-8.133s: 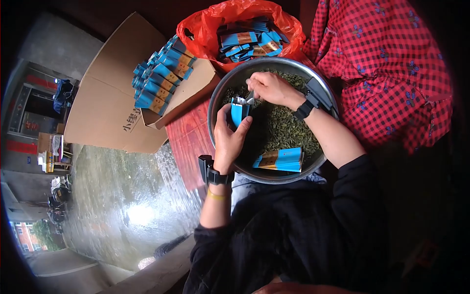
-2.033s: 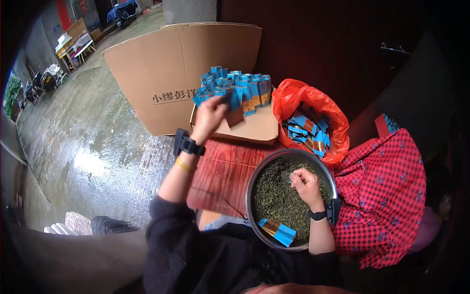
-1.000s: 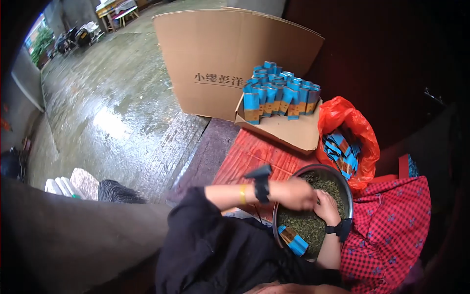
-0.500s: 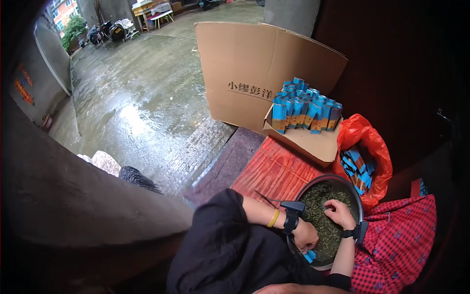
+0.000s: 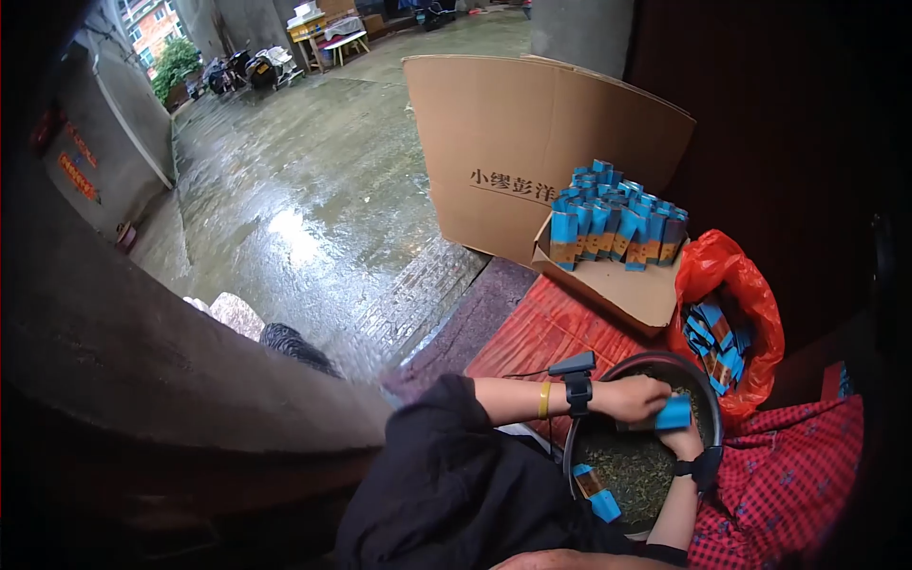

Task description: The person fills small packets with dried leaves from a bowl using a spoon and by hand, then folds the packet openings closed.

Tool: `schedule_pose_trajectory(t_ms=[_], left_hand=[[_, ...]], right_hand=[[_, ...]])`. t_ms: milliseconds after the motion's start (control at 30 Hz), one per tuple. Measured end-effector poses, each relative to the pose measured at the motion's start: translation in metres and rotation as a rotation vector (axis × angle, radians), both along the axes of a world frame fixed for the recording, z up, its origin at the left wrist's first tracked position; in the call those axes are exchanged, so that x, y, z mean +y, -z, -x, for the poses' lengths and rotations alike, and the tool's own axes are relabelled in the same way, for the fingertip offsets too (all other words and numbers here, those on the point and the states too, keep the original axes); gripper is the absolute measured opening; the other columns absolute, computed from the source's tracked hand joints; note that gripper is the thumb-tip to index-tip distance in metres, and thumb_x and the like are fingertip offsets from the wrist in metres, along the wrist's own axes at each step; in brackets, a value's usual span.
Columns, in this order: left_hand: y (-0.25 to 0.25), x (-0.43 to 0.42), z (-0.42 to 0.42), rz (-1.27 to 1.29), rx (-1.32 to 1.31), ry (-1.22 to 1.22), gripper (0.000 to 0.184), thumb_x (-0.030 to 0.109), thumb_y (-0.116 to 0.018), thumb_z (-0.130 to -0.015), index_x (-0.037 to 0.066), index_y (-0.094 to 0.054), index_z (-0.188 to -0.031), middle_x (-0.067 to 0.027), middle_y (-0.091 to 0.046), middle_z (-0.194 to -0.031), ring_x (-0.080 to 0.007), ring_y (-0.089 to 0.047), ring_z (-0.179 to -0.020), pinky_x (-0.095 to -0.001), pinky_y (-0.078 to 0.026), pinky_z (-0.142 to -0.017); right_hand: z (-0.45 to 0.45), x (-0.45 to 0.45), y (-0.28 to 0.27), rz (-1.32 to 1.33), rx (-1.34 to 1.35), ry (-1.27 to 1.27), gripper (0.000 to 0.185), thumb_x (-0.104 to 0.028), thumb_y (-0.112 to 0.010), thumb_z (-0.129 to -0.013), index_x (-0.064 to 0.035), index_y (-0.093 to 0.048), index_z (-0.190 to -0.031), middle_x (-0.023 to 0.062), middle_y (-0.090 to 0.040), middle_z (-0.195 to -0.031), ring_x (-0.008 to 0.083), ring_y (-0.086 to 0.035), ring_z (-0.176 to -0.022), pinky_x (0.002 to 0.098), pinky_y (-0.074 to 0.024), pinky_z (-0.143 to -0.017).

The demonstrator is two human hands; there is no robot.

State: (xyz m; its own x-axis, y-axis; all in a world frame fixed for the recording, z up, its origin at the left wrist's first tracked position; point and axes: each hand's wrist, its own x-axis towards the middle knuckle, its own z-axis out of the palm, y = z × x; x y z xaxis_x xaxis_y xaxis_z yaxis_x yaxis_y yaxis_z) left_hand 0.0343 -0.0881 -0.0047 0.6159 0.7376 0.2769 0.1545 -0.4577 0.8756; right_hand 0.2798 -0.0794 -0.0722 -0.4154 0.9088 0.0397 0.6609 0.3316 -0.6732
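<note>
A blue and brown paper packet (image 5: 674, 413) is held over a dark round pot (image 5: 710, 388) of dried green leaves (image 5: 632, 470). My left hand (image 5: 630, 397), with a yellow band and a black strap on its arm, has its fingers closed at the packet's upper side. From below, my right hand (image 5: 681, 440) meets the same packet; its fingers are largely hidden behind it, but it appears to grip it. Another blue and brown packet (image 5: 597, 492) lies on the leaves near the pot's lower left rim.
Many upright blue packets (image 5: 617, 218) stand in an open cardboard box (image 5: 608, 275) behind the pot. A red plastic bag (image 5: 760, 313) holds more packets to the right. Red checked cloth (image 5: 779, 475) lies beside the pot. A large cardboard sheet (image 5: 532, 142) stands behind.
My left hand has risen from the packets at the pot's lower left to meet my right hand, now with a packet between them. The view has shifted slightly.
</note>
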Motion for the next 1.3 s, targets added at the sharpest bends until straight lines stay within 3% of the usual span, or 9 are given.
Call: schedule_pose_trajectory(t_ms=[33, 367, 500, 633, 667, 800, 1000, 1033, 1300], left_hand=[[0.002, 0.003, 0.001, 0.035, -0.025, -0.036, 0.018, 0.017, -0.051, -0.089, -0.001, -0.056, -0.092, -0.0239, -0.063, -0.083, -0.0433, -0.06, -0.082, -0.0494, -0.047, -0.072], [0.025, 0.005, 0.006, 0.079, 0.008, -0.181, 0.017, 0.019, -0.048, -0.096, 0.002, -0.052, -0.095, -0.0218, -0.059, -0.083, -0.0412, -0.059, -0.08, -0.046, -0.046, -0.069], [0.016, 0.002, 0.015, 0.068, -0.046, -0.247, 0.016, 0.014, -0.05, -0.094, 0.002, -0.054, -0.104, -0.0222, -0.058, -0.091, -0.0388, -0.059, -0.085, -0.0437, -0.048, -0.072], [0.024, 0.004, 0.011, 0.134, -0.037, -0.246, 0.016, 0.013, -0.051, -0.095, -0.001, -0.056, -0.101, -0.0191, -0.061, -0.092, -0.0305, -0.061, -0.084, -0.039, -0.048, -0.074], [0.021, 0.004, 0.011, 0.104, -0.044, -0.271, 0.015, 0.013, -0.051, -0.094, -0.001, -0.056, -0.098, -0.0198, -0.06, -0.089, -0.0316, -0.06, -0.079, -0.0384, -0.048, -0.071], [0.022, 0.009, 0.011, 0.271, -0.061, -0.172, 0.016, 0.015, -0.05, -0.097, -0.001, -0.054, -0.095, -0.0057, -0.052, -0.077, -0.0137, -0.049, -0.076, -0.0297, -0.043, -0.069], [0.019, 0.009, 0.011, 0.273, -0.01, -0.181, 0.017, 0.015, -0.052, -0.097, -0.001, -0.053, -0.094, -0.0052, -0.048, -0.075, -0.0134, -0.046, -0.073, -0.0295, -0.042, -0.066], [0.02, 0.009, 0.011, 0.27, -0.006, -0.183, 0.017, 0.015, -0.052, -0.097, -0.001, -0.053, -0.094, -0.0051, -0.047, -0.075, -0.0134, -0.045, -0.072, -0.0293, -0.042, -0.066], [0.016, 0.007, 0.011, 0.264, 0.035, -0.174, 0.017, 0.015, -0.052, -0.097, -0.001, -0.051, -0.091, -0.0058, -0.044, -0.074, -0.0136, -0.042, -0.072, -0.03, -0.041, -0.065]], right_hand=[[0.011, 0.001, -0.02, 0.028, -0.272, 0.005, 0.022, -0.016, -0.065, -0.074, -0.0032, -0.062, -0.092, 0.0226, -0.065, -0.093, 0.041, -0.063, -0.089, 0.0475, -0.0494, -0.075], [0.037, -0.008, -0.064, 0.042, -0.403, -0.063, 0.024, -0.013, -0.065, -0.07, -0.0014, -0.062, -0.091, 0.0239, -0.064, -0.088, 0.0443, -0.061, -0.085, 0.0519, -0.0492, -0.075], [0.038, -0.006, -0.068, -0.042, -0.184, -0.042, 0.034, -0.012, -0.062, -0.078, -0.0057, -0.058, -0.111, 0.024, -0.064, -0.093, 0.044, -0.061, -0.088, 0.0512, -0.0498, -0.075], [0.026, -0.006, -0.063, -0.073, -0.044, 0.029, 0.026, -0.01, -0.056, -0.081, -0.0058, -0.055, -0.107, 0.0191, -0.063, -0.096, 0.04, -0.06, -0.09, 0.0463, -0.0476, -0.077], [0.024, -0.005, -0.062, -0.092, 0.038, 0.024, 0.026, -0.008, -0.056, -0.078, -0.0049, -0.056, -0.104, 0.017, -0.064, -0.094, 0.0361, -0.063, -0.089, 0.0425, -0.0495, -0.076], [0.023, 0.0, -0.062, 0.039, 0.158, 0.111, 0.018, -0.005, -0.063, -0.079, 0.0008, -0.06, -0.096, 0.0108, -0.067, -0.085, 0.0177, -0.066, -0.075, 0.0309, -0.0519, -0.067], [0.027, 0.002, -0.065, 0.046, 0.733, 0.252, 0.015, -0.016, -0.058, -0.094, -0.0012, -0.061, -0.095, 0.0001, -0.059, -0.077, 0.0055, -0.055, -0.066, 0.0212, -0.0476, -0.06], [0.024, 0.005, -0.063, -0.047, 0.678, 0.296, 0.024, -0.025, -0.056, -0.097, -0.001, -0.06, -0.097, 0.0009, -0.062, -0.078, 0.0061, -0.057, -0.065, 0.0211, -0.0466, -0.057], [0.026, -0.003, -0.08, -0.243, 0.873, 0.445, 0.031, -0.03, -0.051, -0.1, -0.0011, -0.059, -0.094, 0.0, -0.057, -0.069, 0.0054, -0.054, -0.061, 0.0208, -0.0462, -0.056]])
